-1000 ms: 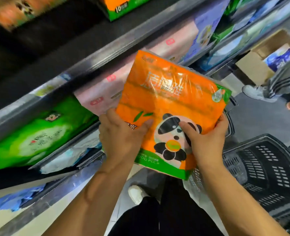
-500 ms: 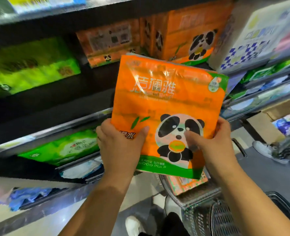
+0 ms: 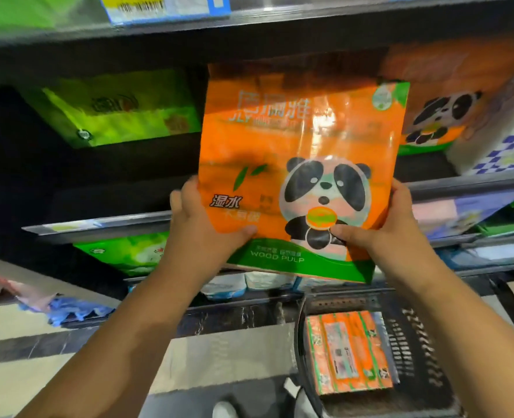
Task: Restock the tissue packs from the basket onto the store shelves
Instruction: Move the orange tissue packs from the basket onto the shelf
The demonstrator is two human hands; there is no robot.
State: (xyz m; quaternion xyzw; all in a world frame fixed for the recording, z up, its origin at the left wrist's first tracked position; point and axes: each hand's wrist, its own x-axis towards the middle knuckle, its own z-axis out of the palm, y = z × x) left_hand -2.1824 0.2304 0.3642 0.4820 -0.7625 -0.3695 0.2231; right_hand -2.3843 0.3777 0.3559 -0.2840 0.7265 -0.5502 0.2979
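Note:
I hold a big orange tissue pack (image 3: 298, 140) with a panda picture upright in front of the dark upper shelf. My left hand (image 3: 201, 227) grips its lower left edge, thumb on the front. My right hand (image 3: 388, 224) grips the lower right edge, thumb pressed on the panda. Below at the right stands the dark plastic basket (image 3: 415, 351) with another orange tissue pack (image 3: 349, 354) lying flat inside.
A matching orange panda pack (image 3: 442, 116) stands on the shelf to the right, a green pack (image 3: 123, 110) to the left, with a dark gap between. A metal shelf edge (image 3: 98, 224) runs below. Lower shelves hold green, white and blue packs.
Both hands have raised the orange pack higher, up to the level of the upper shelf gap. The view has tilted, and the basket with the other pack now shows below.

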